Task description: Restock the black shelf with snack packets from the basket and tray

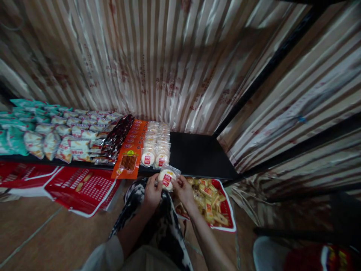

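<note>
Between my two hands, just in front of the shelf edge, is a clear packet of round white crackers [167, 179] with a red label. My left hand [153, 191] pinches its left side, and my right hand [182, 190] grips its right side. Behind it on the black shelf [197, 154] stand two rows of the same cracker packets [154, 145]. Left of those rows lies a flat orange snack packet [131, 150], its front end sticking out past the shelf edge.
Further left are dark red packets [118, 133], white snack bags [72, 133] and green bags [17, 131]. Beneath the shelf sit red baskets [81, 188] and a red basket [229, 205] of yellow-wrapped snacks. A striped curtain [158, 56] hangs behind; dark posts [254, 86] cross the right side.
</note>
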Demonstrator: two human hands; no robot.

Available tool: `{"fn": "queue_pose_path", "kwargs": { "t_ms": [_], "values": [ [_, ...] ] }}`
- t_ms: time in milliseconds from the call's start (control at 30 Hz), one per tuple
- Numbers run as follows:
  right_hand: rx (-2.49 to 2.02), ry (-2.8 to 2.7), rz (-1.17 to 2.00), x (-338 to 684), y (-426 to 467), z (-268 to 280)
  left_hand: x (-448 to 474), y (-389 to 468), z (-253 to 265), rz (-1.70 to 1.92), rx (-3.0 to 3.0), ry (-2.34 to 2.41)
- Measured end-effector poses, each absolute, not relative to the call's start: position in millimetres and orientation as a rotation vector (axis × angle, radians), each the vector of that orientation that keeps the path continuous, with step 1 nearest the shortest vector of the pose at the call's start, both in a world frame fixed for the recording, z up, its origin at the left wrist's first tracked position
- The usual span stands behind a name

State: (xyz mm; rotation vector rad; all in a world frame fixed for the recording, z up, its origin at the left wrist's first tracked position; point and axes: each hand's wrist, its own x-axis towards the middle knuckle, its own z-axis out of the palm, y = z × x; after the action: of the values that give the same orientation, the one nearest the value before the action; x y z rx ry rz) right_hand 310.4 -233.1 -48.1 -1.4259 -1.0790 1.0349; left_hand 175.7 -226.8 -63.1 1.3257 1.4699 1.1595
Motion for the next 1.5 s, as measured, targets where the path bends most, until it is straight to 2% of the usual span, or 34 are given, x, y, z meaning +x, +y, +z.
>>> {"fn": "queue_pose_path", "kwargs": {
  "t_ms": [100, 233, 433, 633, 867, 967, 1500],
  "values": [
    [-1.472, -1.215, 0.960, 292.9, -214.1, -48.2, 159.6, -224.0, -66.2, 1.328, 1.580, 1.626],
    [-1.539, -1.427, 0.855, 269.8, -187.6, -39.0, 147.3, -216.5, -66.8, 1.304, 1.828, 1.752],
    [-1.649, -1.651, 0.743, 247.0, -158.6, -26.3, 139.6, -191.6, -78.1, 1.256, 1.849, 1.860],
    [-1.636, -1.768, 0.598, 241.8, -144.7, -37.2, 139.8, -166.7, -93.9, 1.340, 1.872, 1.914],
    [-1.567, -1.833, 0.072, 265.8, -160.7, -64.0, 143.1, -155.7, -99.6, 1.344, 1.952, 1.938],
    [-1.604, -1.841, -0.052, 282.5, -164.7, -76.4, 145.3, -153.2, -96.4, 1.355, 1.927, 1.951],
    [-1.556, -1.781, 0.088, 294.6, -155.3, -92.7, 154.6, -156.4, -85.9, 1.394, 1.955, 1.975]
  ]
}}
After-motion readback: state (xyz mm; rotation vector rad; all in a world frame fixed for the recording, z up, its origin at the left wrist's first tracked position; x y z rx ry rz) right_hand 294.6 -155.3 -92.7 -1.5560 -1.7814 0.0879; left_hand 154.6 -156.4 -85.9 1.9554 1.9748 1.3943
